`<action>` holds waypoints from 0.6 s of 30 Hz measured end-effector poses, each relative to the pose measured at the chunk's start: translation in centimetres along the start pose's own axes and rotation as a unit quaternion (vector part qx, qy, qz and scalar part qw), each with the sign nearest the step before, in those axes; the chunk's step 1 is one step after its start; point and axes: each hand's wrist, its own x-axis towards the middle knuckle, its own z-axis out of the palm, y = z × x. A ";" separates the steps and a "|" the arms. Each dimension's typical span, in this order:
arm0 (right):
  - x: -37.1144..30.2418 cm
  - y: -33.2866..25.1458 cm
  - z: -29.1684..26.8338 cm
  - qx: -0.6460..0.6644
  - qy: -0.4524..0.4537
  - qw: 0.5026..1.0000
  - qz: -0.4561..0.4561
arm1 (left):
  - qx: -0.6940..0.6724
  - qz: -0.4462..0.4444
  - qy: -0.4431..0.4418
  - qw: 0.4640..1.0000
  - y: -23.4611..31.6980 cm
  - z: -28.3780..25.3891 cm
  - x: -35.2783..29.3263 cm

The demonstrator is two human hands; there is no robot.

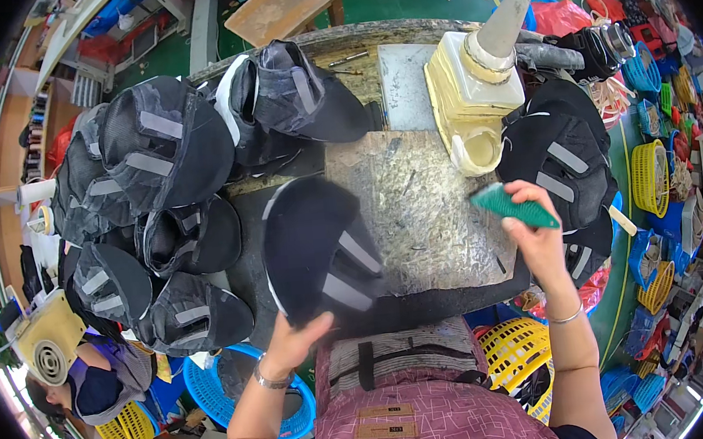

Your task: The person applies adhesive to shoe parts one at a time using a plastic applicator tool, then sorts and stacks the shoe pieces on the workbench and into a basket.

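Note:
My left hand (294, 342) grips the lower edge of a black fabric piece (304, 249), which is slightly blurred. The piece has a wide curved black border and two grey strips. Most of the fingers are hidden beneath it. In my right hand (538, 224) is a green ribbed tool (516, 207), wedge-shaped with a darker end pointing left; its exact kind is unclear. It hovers over the right edge of a worn, stained board (425, 205). Beyond the board stands a cream plastic container (473, 83) caked with dried residue, a grey cone (509, 17) on top.
Similar black pieces are heaped on the left (165, 144), with another stack on the right (562, 159). A pale flat slab (407, 85) lies beside the container. Blue (297, 408) and yellow baskets (521, 347) stand below the table. Another person (114, 378) sits at the far left.

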 end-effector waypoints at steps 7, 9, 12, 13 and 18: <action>4.9 4.4 0.4 -0.138 0.139 0.978 -0.069 | -0.208 -0.090 0.091 0.970 -2.3 -0.5 3.7; 5.5 6.3 0.4 -0.198 0.119 0.958 -0.172 | -0.215 -0.135 0.140 0.957 -4.2 -1.3 3.8; 4.5 5.9 0.3 -0.044 0.230 0.971 0.039 | -0.193 -0.025 0.100 0.976 -3.0 0.4 2.1; 4.3 5.7 0.1 0.016 0.196 0.977 0.083 | -0.151 0.005 0.083 0.985 -3.4 0.3 1.7; 0.2 0.4 9.7 0.303 -0.069 0.949 0.051 | -0.033 0.022 0.074 0.996 -4.5 0.9 1.6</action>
